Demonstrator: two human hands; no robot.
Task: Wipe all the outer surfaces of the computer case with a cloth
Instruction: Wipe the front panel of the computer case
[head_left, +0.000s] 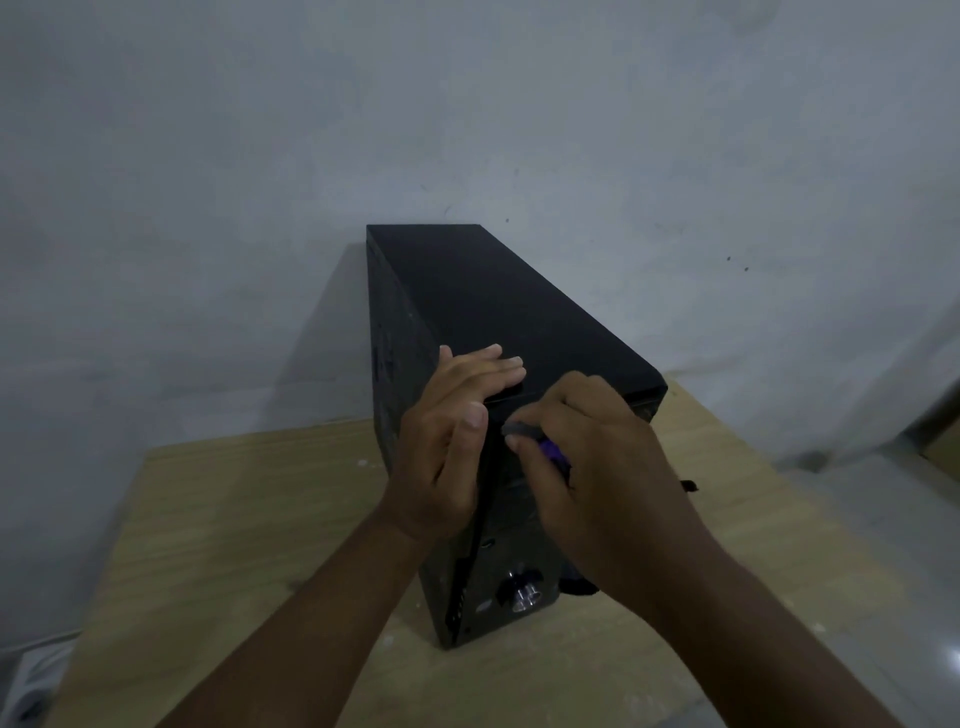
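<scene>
Mid-frame, left hand (451, 441) lay flat atop the computer case (493, 291); right hand (597, 462) pinched a cloth (551, 451) (purplish) against its front; downward strokes likely next.

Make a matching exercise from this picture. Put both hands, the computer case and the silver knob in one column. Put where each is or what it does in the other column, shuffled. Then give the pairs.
Column one:
1. left hand
2. right hand
3. computer case
4. silver knob

Column two:
A. sits low on the case's front panel
B. stands upright on the wooden table
C. fingers lie flat on the case's top
D. holds the cloth against the upper front

Pairs: 1-C, 2-D, 3-B, 4-A.
</scene>
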